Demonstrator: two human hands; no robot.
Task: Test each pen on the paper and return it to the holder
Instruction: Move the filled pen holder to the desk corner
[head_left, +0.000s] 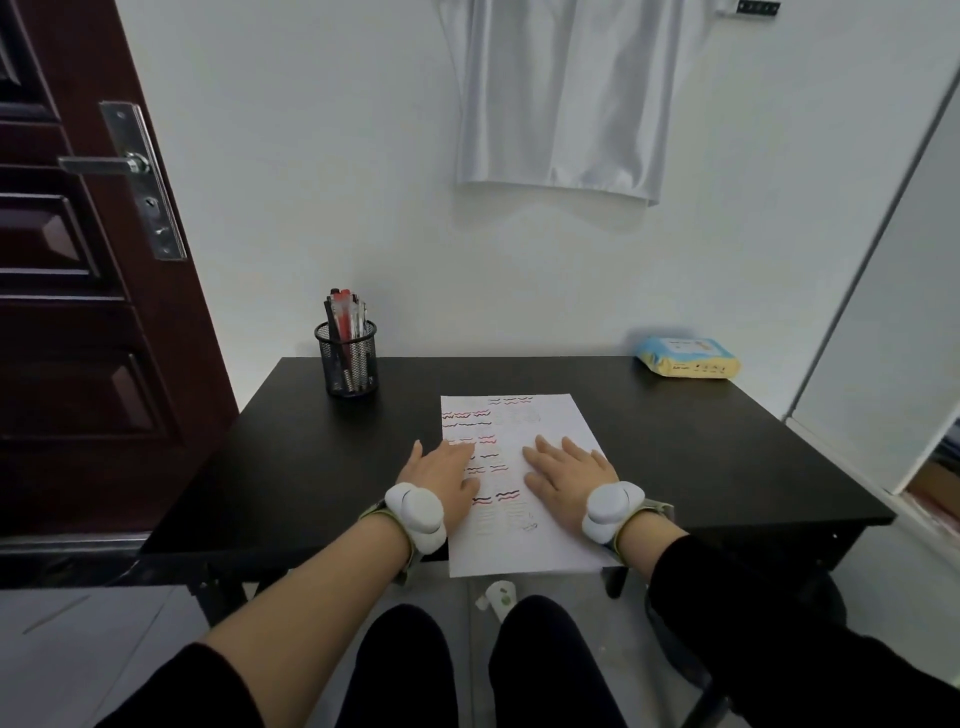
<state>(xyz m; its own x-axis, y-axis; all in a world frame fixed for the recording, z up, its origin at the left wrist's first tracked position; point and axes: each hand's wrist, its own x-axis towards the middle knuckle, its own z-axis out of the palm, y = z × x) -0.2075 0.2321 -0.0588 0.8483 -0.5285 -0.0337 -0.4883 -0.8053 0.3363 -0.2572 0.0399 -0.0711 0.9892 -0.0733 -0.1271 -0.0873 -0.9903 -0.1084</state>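
Resting flat on the paper (540, 421), both hands have their fingers straight and hold nothing. The left hand (441, 470) lies over the sheet's left edge, partly on the table (291, 467); the right hand (569, 470) lies on the sheet's right half. Red and black squiggles cover the paper, whose near edge overhangs the table. The pens (345, 317) stand in the mesh holder (350, 364) at the table's far left corner. A tissue pack (688, 357) sits at the far right.
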